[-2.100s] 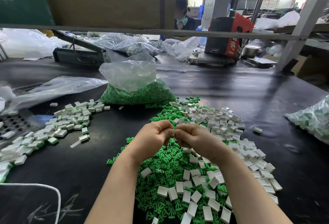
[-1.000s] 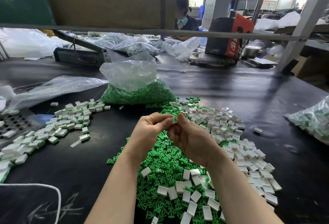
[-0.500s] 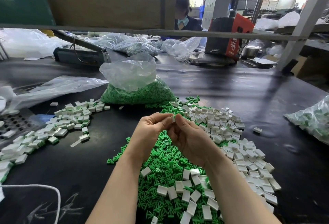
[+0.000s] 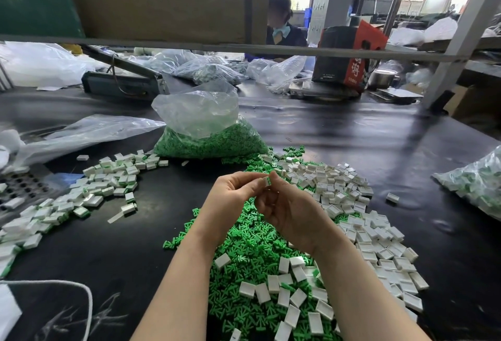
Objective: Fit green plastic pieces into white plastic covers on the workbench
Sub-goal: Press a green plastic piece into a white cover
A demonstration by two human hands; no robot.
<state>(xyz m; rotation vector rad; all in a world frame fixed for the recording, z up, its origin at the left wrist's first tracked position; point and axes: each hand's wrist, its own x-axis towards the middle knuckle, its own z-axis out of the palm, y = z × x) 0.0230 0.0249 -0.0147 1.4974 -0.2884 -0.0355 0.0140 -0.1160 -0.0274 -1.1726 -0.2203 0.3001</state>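
Note:
My left hand [image 4: 227,199] and my right hand [image 4: 290,210] meet above the black workbench [image 4: 352,134], and between their fingertips they pinch one small white cover with a green piece in it [image 4: 267,180]. Under the hands lies a heap of loose green plastic pieces [image 4: 244,254]. Empty white covers [image 4: 339,186] spread over the heap's right side and front. To the left lies a band of white covers with green showing in them [image 4: 108,180].
A clear bag of green pieces [image 4: 208,134] stands behind the heap. Another bag of white and green parts [image 4: 479,180] lies at the right edge. A perforated tray [image 4: 19,186] sits far left. A person [image 4: 282,20] works beyond the rail, near a red-black box [image 4: 349,53].
The hands rose a little from the heap and turned palm-inward. The small cover with green in it now shows between the fingertips.

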